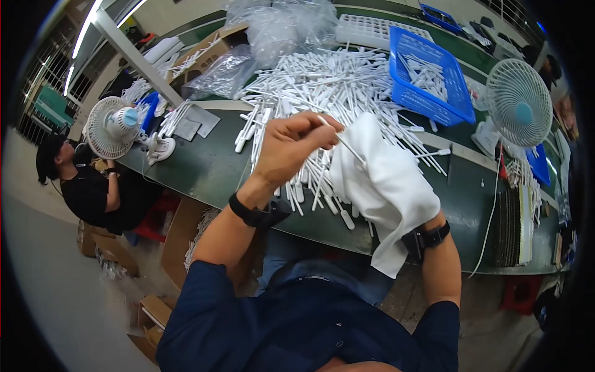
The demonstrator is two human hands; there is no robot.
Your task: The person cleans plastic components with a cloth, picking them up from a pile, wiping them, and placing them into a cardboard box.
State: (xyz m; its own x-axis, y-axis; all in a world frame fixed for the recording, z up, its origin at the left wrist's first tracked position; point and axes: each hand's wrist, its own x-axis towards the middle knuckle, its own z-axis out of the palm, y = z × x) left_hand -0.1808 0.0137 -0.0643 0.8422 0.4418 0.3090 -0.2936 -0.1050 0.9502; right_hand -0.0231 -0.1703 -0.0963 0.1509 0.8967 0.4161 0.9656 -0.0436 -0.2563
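Note:
My left hand (292, 147), raised over the green workbench (232, 149), is closed in a pinch on a thin white stick (349, 148). The stick slants down to the right, and its lower end meets a white cloth (390, 180). That cloth drapes over my right hand, which grips it from beneath around the stick's end; the fingers themselves are hidden. Loose white plastic sticks (334, 77), many with wider flat ends, lie in a large heap beyond and beneath both hands. Some spread toward the bench's near edge.
A blue basket (465, 111) with more sticks stands at the back right, beside a white fan (519, 102). Another fan (111, 127) is at left, near a seated person (87, 186). Clear plastic bags (279, 31) and a white rack (372, 31) lie behind the heap.

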